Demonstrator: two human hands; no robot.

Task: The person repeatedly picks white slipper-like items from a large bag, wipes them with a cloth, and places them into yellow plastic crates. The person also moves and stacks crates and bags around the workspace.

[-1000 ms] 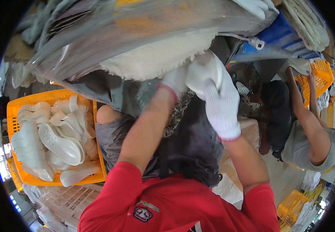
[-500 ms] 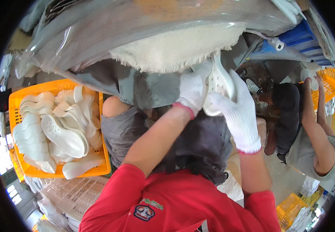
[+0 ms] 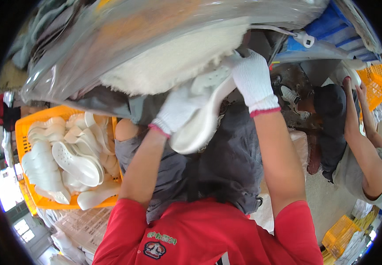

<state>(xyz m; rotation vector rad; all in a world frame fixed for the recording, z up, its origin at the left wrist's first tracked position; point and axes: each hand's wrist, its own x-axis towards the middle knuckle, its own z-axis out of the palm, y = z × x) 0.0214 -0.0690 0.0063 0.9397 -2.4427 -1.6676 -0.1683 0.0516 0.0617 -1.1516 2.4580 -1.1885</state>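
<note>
A white shoe sole (image 3: 196,132) with small holes in its forefoot lies slantwise between my gloved hands, above my lap. Its smooth, thick heel end points down toward me and to the left, and the holed end reaches up to the fringed white cloth (image 3: 177,57). My left hand (image 3: 183,106) is closed around the sole's left side near its middle. At the far end my right hand (image 3: 253,79) grips the other side, its fingertips partly hidden behind the sole. Both gloves are white knit with pink cuffs.
An orange basket (image 3: 69,205) of similar white soles (image 3: 77,163) stands at my left. Clear plastic sheeting (image 3: 63,66) covers the work surface ahead. A white cable (image 3: 275,29) runs at its right. Another person (image 3: 367,172) sits at the right, near a second orange basket (image 3: 376,86).
The sole has turned, its heel end swinging down and left toward me. My left hand has moved left and down, my right hand up and slightly left. The view has shifted a little.
</note>
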